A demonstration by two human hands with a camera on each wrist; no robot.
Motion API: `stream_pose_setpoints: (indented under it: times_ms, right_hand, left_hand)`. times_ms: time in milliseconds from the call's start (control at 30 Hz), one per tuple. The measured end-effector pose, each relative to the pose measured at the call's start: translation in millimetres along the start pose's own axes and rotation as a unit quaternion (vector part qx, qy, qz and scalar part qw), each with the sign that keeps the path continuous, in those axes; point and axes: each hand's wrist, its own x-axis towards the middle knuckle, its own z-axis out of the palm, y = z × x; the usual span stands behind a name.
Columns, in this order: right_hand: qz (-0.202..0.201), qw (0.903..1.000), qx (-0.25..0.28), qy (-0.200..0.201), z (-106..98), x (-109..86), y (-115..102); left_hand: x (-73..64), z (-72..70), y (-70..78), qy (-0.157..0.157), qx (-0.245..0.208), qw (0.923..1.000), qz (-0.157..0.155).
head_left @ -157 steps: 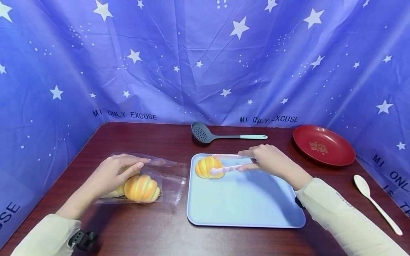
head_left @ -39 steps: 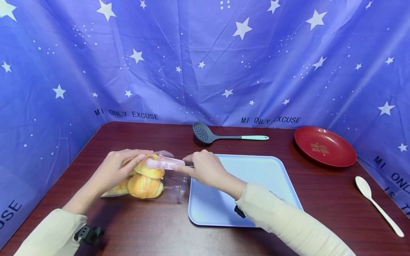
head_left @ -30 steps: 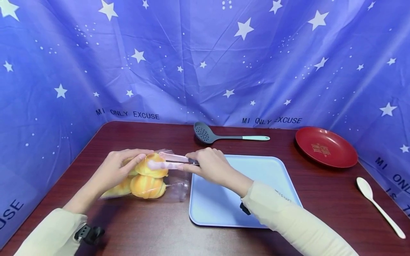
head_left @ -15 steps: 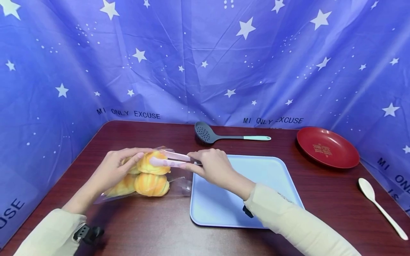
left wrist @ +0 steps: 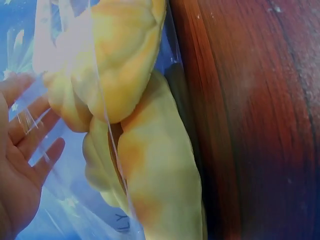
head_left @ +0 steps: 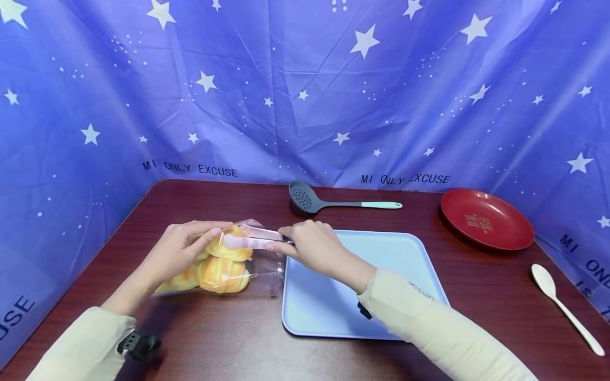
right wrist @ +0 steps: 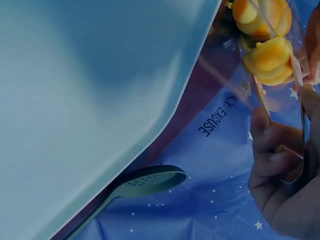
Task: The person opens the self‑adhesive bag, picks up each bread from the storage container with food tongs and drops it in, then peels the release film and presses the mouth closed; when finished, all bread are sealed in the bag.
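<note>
The left hand (head_left: 183, 248) covers the rear of the clear plastic bag (head_left: 265, 275) and some bread rolls (head_left: 224, 274), so their count is uncertain; glare whitens the film in the left wrist view. Its fingers and thumb stand apart against the film. The right sleeve (head_left: 419, 312) hides the front right corner of the light blue tray (head_left: 329, 312). Behind the tray lies a slotted skimmer (head_left: 305, 197); a red plate (head_left: 486, 219) sits toward the desk's (head_left: 214, 344) back right corner, a white spoon (head_left: 544, 280) along its right edge. The bag lies on the desk's left part, its mouth at the tray's left edge. The right hand (head_left: 314, 248) grips pink tongs (head_left: 250, 243), long axis left-right, tips pointing left, arms straddling the upper roll.
</note>
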Motion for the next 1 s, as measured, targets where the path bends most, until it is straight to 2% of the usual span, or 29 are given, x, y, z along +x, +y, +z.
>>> stream_pose_setpoints:
  times_ms: [133,333,567,700,800,1000]
  right_hand:
    - [-0.004,0.9999,-0.011,-0.003,-1.2,0.3,-1.0]
    - [-0.029,0.9973,-0.043,0.053,-4.2,-6.1,2.0]
    - [-0.074,0.9892,-0.063,0.109,-7.5,-17.1,14.2]
    - [-0.106,0.984,-0.046,0.136,-11.5,-26.6,24.6]
    - [-0.112,0.9848,-0.015,0.132,-18.0,-35.2,31.8]
    - [-0.057,0.9913,0.06,0.103,-36.8,-54.4,47.3]
  left_hand:
    - [1.0,0.2,0.8,0.0,0.008,1.0,0.005]
    - [-0.8,-2.2,1.5,0.003,0.002,0.9999,-0.011]
    - [-2.1,-3.1,0.9,0.003,-0.003,0.9998,-0.018]
    - [-2.2,-3.7,1.4,0.002,-0.004,0.9998,-0.018]
    - [-2.7,-4.9,1.0,0.0,-0.001,0.9998,-0.018]
    - [-3.5,-6.1,-0.4,0.003,0.009,0.9999,-0.013]
